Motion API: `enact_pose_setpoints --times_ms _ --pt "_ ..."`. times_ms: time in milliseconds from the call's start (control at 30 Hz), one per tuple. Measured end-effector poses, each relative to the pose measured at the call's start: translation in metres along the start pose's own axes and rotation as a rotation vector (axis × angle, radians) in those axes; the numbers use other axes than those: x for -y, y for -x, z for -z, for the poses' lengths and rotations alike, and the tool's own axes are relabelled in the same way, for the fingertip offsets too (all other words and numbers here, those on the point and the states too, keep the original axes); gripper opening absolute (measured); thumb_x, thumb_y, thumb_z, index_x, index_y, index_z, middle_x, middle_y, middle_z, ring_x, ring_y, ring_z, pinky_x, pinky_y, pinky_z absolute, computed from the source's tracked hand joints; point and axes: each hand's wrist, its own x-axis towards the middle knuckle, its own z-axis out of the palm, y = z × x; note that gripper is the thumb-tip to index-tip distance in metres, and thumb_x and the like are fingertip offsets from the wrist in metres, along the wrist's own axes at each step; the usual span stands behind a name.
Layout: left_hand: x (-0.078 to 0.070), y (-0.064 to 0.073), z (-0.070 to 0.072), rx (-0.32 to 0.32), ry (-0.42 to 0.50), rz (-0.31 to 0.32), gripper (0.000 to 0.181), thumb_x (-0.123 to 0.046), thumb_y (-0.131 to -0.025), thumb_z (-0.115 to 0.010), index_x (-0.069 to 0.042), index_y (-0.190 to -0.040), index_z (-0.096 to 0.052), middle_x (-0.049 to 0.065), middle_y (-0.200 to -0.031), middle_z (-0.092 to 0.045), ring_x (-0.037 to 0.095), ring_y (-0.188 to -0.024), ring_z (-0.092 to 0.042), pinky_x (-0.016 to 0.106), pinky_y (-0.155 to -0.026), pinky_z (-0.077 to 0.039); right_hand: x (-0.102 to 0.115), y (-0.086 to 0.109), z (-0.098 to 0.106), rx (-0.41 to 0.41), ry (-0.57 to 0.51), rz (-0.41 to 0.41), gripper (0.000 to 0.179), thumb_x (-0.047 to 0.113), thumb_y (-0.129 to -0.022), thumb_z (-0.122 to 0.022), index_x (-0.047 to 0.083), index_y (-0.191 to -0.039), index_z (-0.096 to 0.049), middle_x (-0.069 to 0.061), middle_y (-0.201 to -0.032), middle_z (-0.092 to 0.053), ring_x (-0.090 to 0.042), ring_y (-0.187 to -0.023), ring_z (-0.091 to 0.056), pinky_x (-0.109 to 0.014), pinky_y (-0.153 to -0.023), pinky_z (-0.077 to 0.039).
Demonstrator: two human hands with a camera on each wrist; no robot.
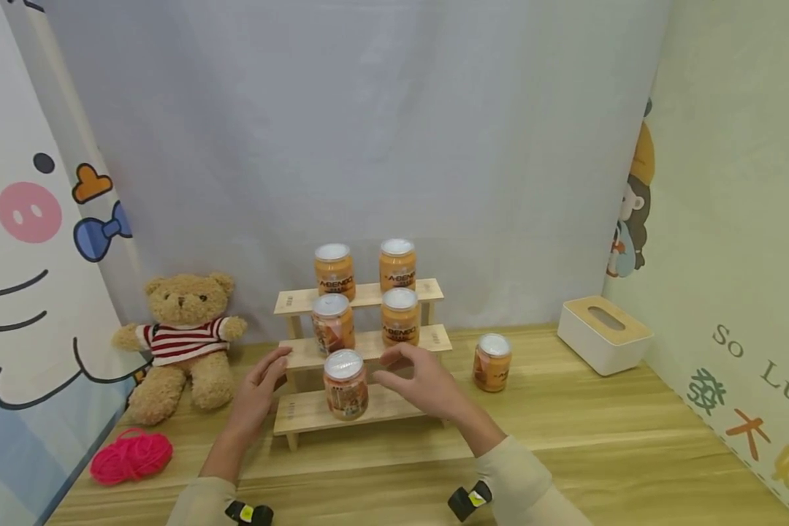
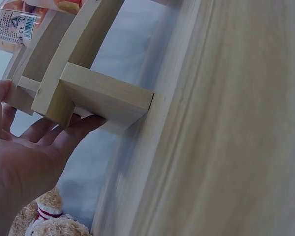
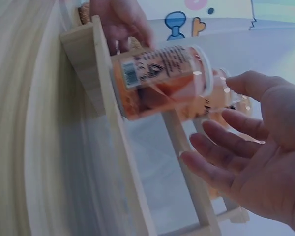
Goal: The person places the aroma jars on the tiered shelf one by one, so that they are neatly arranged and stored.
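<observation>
A three-tier wooden stand (image 1: pixel 302 416) holds orange jars with pale lids. Two of them, a left jar (image 1: pixel 334 277) and a right jar (image 1: pixel 398 269), are on the top tier. The middle tier carries another left jar (image 1: pixel 333 330) and right jar (image 1: pixel 400 321). One jar (image 1: pixel 346 391) stands upright on the bottom tier. My left hand (image 1: pixel 253 398) is at the stand's left end, fingers loosely bent beside the boards; whether they touch is unclear. To the right of the bottom jar, my right hand (image 1: pixel 427 380) has its fingers spread and holds nothing.
A further jar (image 1: pixel 492 363) stands on the wooden table (image 1: pixel 605 446) right of the stand. Behind it at the right is a tissue box (image 1: pixel 601 340). A teddy bear (image 1: pixel 184 329) and pink yarn (image 1: pixel 131 457) are at the left. A grey curtain (image 1: pixel 381 146) hangs behind.
</observation>
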Motion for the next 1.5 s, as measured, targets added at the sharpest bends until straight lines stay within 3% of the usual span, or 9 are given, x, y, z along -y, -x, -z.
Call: enact_pose_setpoints --times_ms 133,233,533,833,1033,1267,1500 --pt "0.000 0.000 0.000 -0.001 -0.005 0.000 0.058 -0.047 -0.105 -0.046 -0.015 -0.153 -0.040 0.010 -0.162 -0.026 0.041 -0.143 -0.031 0.041 -0.083 -0.053 -0.003 0.005 0.017 -0.017 0.015 0.060 0.025 0.018 -0.100 -0.064 -0.001 -0.115 -0.068 -0.007 -0.108 -0.070 -0.021 -0.099 -0.065 -0.038 -0.085 -0.052" --pt "0.001 0.000 0.000 -0.007 -0.002 -0.001 0.058 -0.047 -0.106 -0.046 -0.015 -0.153 -0.040 0.010 -0.162 -0.026 0.042 -0.143 -0.031 0.047 -0.089 -0.051 -0.007 0.009 0.028 -0.030 0.011 0.060 0.022 0.017 -0.101 -0.062 0.000 -0.114 -0.070 -0.006 -0.107 -0.070 -0.020 -0.098 -0.065 -0.037 -0.083 -0.052" --pt "0.003 -0.001 0.000 -0.009 0.006 -0.001 0.058 -0.046 -0.106 -0.047 -0.014 -0.153 -0.041 0.010 -0.162 -0.027 0.042 -0.143 -0.031 0.047 -0.089 -0.051 -0.019 0.013 0.057 -0.070 -0.052 0.005 0.021 0.016 -0.102 -0.061 -0.001 -0.102 -0.072 -0.013 -0.095 -0.071 -0.021 -0.086 -0.067 -0.047 -0.080 -0.055" --pt "0.003 -0.001 0.000 -0.007 0.001 -0.005 0.058 -0.047 -0.105 -0.047 -0.014 -0.153 -0.041 0.010 -0.161 -0.027 0.041 -0.142 -0.032 0.040 -0.086 -0.053 -0.032 0.019 0.085 -0.132 -0.069 -0.059 0.030 0.021 -0.106 -0.055 -0.004 -0.108 -0.070 -0.019 -0.102 -0.070 -0.030 -0.094 -0.068 -0.041 -0.083 -0.055" --pt "0.004 -0.001 -0.001 -0.010 -0.005 0.004 0.058 -0.048 -0.105 -0.046 -0.015 -0.153 -0.041 0.010 -0.161 -0.027 0.042 -0.143 -0.031 0.046 -0.091 -0.050 -0.047 0.023 0.095 -0.218 -0.105 -0.133 0.033 0.026 -0.104 -0.057 -0.003 -0.116 -0.067 -0.016 -0.105 -0.069 -0.031 -0.096 -0.065 -0.043 -0.084 -0.054" --pt "0.006 -0.002 -0.002 -0.018 0.016 -0.006 0.058 -0.046 -0.106 -0.047 -0.013 -0.152 -0.041 0.011 -0.161 -0.028 0.041 -0.142 -0.032 0.030 -0.073 -0.054 -0.062 0.023 0.102 -0.314 -0.095 -0.162 0.031 0.026 -0.102 -0.062 -0.002 -0.115 -0.067 -0.014 -0.104 -0.069 -0.035 -0.099 -0.065 -0.046 -0.081 -0.055" --pt "0.005 -0.003 -0.001 -0.016 0.019 -0.011 0.058 -0.045 -0.106 -0.047 -0.012 -0.152 -0.041 0.011 -0.161 -0.028 0.041 -0.142 -0.032 0.027 -0.065 -0.053 -0.076 0.023 0.107 -0.368 0.016 -0.175 0.035 0.028 -0.103 -0.060 -0.001 -0.122 -0.065 -0.016 -0.118 -0.065 -0.031 -0.110 -0.059 -0.041 -0.088 -0.049"
